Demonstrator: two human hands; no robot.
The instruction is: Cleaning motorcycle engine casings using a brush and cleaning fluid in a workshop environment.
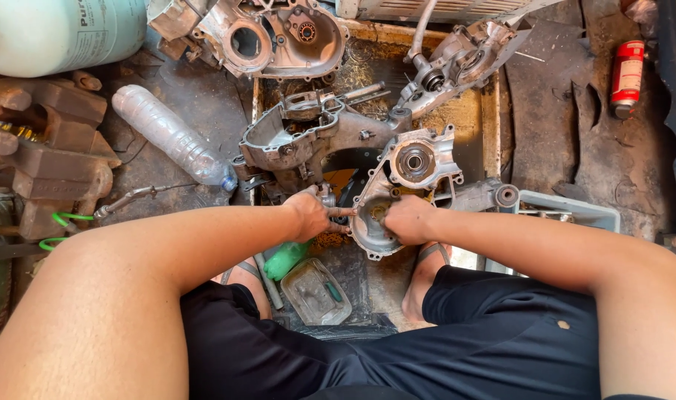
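Observation:
A grey metal engine case half (408, 174) stands tilted in a shallow tray on the floor, its round bearing facing up. My right hand (408, 220) is closed against the lower inside of this case, fingers hidden from view. My left hand (308, 215) grips a small metal part (329, 198) just left of the case, and a thin rod (343, 212) runs between the two hands. A second, larger case half (301, 133) lies behind my left hand.
More engine cases (268, 37) (464, 59) lie at the back. A clear plastic bottle (168, 133), a pale gas cylinder (57, 33) and rusty metal blocks (49, 148) sit on the left. A red spray can (627, 74) is at the right, a grey bin (567, 211) beside my right arm.

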